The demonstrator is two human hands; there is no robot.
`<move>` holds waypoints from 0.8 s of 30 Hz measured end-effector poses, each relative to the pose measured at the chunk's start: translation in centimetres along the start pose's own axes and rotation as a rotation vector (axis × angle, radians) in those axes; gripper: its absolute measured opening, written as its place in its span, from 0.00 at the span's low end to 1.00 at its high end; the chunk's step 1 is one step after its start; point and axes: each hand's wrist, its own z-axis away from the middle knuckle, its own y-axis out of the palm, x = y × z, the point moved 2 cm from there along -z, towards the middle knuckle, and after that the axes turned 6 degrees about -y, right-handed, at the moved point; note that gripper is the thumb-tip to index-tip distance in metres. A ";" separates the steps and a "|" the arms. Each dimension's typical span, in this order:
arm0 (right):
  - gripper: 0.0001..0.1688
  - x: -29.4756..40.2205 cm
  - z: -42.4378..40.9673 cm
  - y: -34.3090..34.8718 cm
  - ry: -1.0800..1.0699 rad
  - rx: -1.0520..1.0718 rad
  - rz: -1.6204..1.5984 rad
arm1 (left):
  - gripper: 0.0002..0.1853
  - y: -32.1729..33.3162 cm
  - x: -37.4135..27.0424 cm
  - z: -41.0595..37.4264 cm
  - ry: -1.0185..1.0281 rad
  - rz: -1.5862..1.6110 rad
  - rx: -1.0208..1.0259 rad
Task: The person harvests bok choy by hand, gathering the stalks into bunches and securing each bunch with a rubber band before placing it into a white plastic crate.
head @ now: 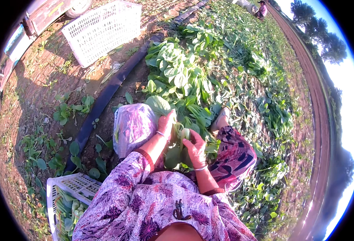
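My left hand (166,122) is closed around leafy stalks, with one broad green leaf (158,104) showing above the fingers. Just right of it and slightly lower, my right hand (197,148) grips a small bok choy plant (185,134) between thumb and fingers. Its pale base points up and its leaves hang down towards my lap. Both hands are close together between my knees. Clear plastic wraps my left knee (136,126). Beyond the hands lies a large heap of cut bok choy (177,67).
A white plastic crate (103,31) stands beyond a flat black irrigation hose (104,102). Another crate (74,182), holding bok choy, sits at my lower left. A vehicle (44,18) is at upper left. Far off, a person (261,11) crouches. More greens (274,114) lie to the right.
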 end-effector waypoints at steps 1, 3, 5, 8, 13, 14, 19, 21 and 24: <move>0.29 0.1 -0.2 0.1 0.019 0.003 -0.049 | 0.15 -0.2 0.2 -0.4 0.124 -0.143 -0.081; 0.27 -0.1 -0.5 -0.5 0.043 -0.060 -0.086 | 0.21 -0.1 0.3 1.0 0.113 -0.299 -0.103; 0.26 -1.8 -1.1 -1.9 -0.015 -0.094 0.029 | 0.25 -0.4 1.0 0.0 0.194 -0.565 -0.140; 0.28 -0.9 -1.8 -2.8 -0.280 -0.077 0.527 | 0.25 1.0 0.3 1.0 0.173 -0.432 -0.116; 0.27 -1.7 -1.4 -2.6 -0.365 -0.080 0.617 | 0.24 1.9 -0.5 2.4 -0.220 -0.317 0.037; 0.27 -2.2 -1.2 -2.7 -0.359 -0.089 0.623 | 0.24 2.1 -0.2 1.9 -0.271 -0.292 0.079; 0.28 -3.5 -0.8 -2.6 -0.305 -0.012 0.603 | 0.25 1.8 0.1 2.1 -0.381 -0.272 0.138; 0.28 -3.6 -0.8 -2.5 -0.306 -0.010 0.570 | 0.26 1.7 -0.3 2.3 -0.470 -0.260 0.141; 0.29 -3.9 -0.9 -2.6 -0.252 -0.004 0.486 | 0.27 1.7 -0.3 2.3 -0.528 -0.210 0.178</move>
